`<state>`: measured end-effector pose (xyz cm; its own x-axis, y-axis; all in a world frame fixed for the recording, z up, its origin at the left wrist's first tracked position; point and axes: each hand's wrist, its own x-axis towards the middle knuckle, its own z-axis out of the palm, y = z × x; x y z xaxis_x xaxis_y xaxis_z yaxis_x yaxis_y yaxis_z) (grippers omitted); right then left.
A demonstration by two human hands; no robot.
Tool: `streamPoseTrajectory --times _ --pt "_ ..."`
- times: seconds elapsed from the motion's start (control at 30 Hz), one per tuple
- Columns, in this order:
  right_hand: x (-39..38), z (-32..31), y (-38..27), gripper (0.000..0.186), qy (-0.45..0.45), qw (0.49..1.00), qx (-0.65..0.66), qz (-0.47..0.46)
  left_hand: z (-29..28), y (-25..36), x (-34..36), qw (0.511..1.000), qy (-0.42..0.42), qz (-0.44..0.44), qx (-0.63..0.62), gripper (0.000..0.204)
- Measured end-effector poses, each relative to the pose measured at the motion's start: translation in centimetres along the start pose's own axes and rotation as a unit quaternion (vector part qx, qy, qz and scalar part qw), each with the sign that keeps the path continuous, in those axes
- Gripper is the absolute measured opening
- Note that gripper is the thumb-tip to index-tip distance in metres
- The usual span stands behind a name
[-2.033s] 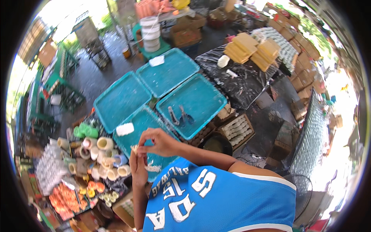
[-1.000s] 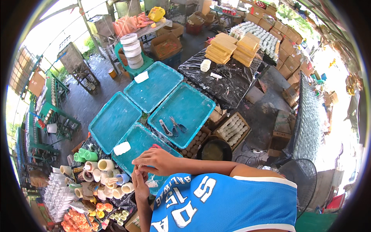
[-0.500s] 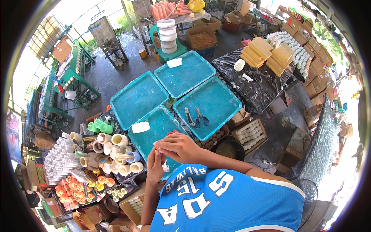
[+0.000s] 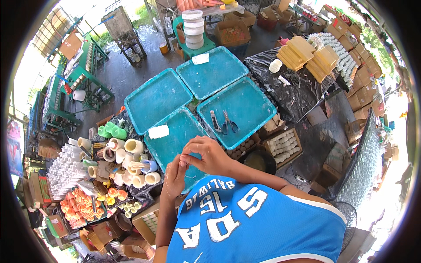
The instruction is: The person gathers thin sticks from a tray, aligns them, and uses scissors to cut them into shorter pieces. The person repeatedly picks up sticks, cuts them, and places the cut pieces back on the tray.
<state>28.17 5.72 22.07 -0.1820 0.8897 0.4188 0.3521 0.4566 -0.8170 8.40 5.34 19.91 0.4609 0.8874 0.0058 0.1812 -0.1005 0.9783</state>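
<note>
At lower centre, the left hand and right hand are pinched together near a teal tray, earlier pale fibres now hidden, so whatever is held cannot be told.

Smooth plastic, scuffed and streaked whitish, in the teal trays. Metal, dull grey, for the blades of the scissors; dark, plastic-looking handles. Crinkled black plastic, glossy along its folds, in the sheet. Waxy-looking, smooth faces on the yellow slabs. Matt brown cardboard for the stacked boxes. Finely textured, matt blue cloth in the jersey.
</note>
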Motion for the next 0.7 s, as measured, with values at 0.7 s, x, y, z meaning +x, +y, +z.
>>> streamPoseTrajectory --times 0.7 --pt "-0.3 1.0 -0.2 0.008 0.079 0.994 -0.067 -0.038 0.8 0.2 0.0 0.995 0.08 0.041 0.038 0.029"
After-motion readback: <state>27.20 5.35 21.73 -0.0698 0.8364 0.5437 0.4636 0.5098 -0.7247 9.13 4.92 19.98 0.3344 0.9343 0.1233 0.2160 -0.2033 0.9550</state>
